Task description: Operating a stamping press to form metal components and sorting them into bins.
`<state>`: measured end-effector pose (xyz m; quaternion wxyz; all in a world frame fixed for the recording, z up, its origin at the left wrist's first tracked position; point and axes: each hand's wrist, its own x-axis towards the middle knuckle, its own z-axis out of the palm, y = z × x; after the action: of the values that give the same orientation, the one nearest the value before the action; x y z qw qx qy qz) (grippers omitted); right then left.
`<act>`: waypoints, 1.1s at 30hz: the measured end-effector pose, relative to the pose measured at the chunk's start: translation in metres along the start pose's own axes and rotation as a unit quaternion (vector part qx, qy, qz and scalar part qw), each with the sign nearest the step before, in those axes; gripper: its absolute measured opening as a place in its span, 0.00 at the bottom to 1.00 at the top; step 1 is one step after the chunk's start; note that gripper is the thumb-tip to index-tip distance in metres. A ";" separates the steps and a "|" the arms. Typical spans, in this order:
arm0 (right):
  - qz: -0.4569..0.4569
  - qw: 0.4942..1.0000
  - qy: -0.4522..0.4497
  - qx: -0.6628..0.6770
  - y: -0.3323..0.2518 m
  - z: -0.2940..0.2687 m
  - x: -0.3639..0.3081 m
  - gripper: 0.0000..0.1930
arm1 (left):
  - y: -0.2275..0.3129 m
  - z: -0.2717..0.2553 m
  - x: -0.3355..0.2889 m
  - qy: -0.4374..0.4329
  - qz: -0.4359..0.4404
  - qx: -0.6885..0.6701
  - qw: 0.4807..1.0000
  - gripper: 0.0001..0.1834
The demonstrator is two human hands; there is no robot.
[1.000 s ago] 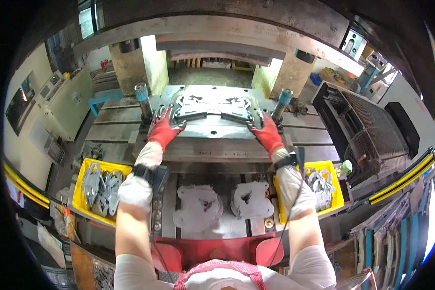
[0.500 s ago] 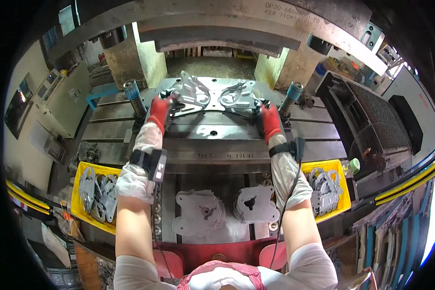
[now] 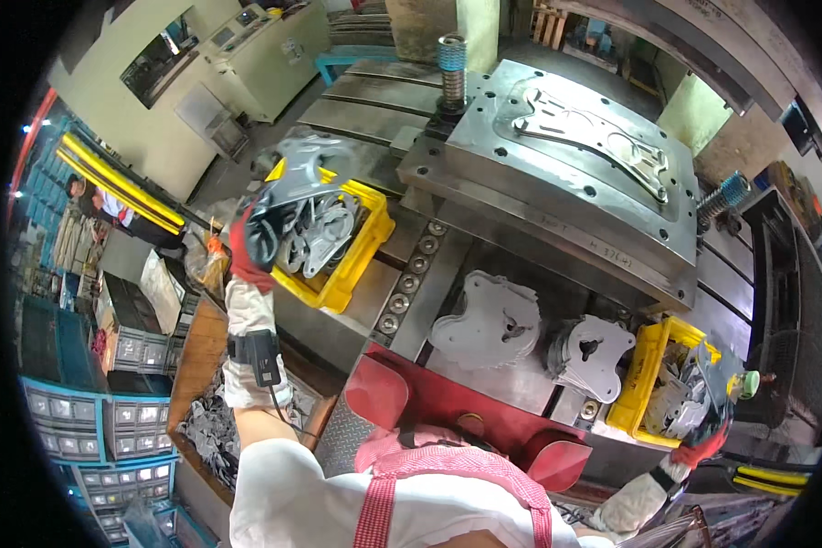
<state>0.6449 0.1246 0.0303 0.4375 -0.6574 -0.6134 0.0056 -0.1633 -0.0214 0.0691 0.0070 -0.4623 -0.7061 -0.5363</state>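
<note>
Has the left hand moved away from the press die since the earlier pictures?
Yes. The left hand left the die plate and now holds a stamped metal part over the left yellow bin.

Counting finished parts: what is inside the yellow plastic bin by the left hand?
The yellow plastic bin holds stacked grey stamped metal plates. The left hand and its plate cover the far corner.

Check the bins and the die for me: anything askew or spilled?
Nothing spilled. The left hand holds a stamped metal part over the left yellow bin; the right hand reaches the right yellow bin. One part sits on the die.
</note>
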 end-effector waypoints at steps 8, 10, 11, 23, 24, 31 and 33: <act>0.232 0.931 -0.041 -0.277 0.037 0.017 0.000 0.27 | -0.108 -0.054 -0.002 -0.083 -0.064 0.236 0.966 0.26; 0.188 0.902 0.021 -0.387 -0.018 0.024 -0.013 0.29 | -0.044 0.031 -0.002 0.077 -0.127 0.321 0.935 0.32; 0.156 0.904 0.032 -0.396 -0.040 0.022 -0.021 0.30 | -0.008 0.056 -0.010 0.064 -0.033 0.468 0.881 0.33; 0.205 0.925 -0.230 0.222 -0.128 0.120 -0.091 0.24 | 0.039 0.203 -0.151 -0.384 -0.279 -0.251 0.843 0.28; 0.208 0.927 -0.223 0.219 -0.117 0.122 -0.088 0.24 | 0.049 0.206 -0.145 -0.356 -0.253 -0.100 0.894 0.25; 0.139 0.962 -0.115 0.207 -0.099 0.119 -0.058 0.08 | 0.036 0.204 -0.118 -0.262 -0.154 -0.028 0.952 0.19; 0.143 0.971 -0.142 0.126 -0.104 0.108 -0.053 0.08 | 0.075 0.198 -0.105 -0.337 -0.268 -0.125 0.894 0.21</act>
<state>0.4894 0.1283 -0.0036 0.4196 -0.6706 -0.5633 0.2386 0.0422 0.0617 -0.0119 -0.4331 -0.4061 -0.6904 -0.4133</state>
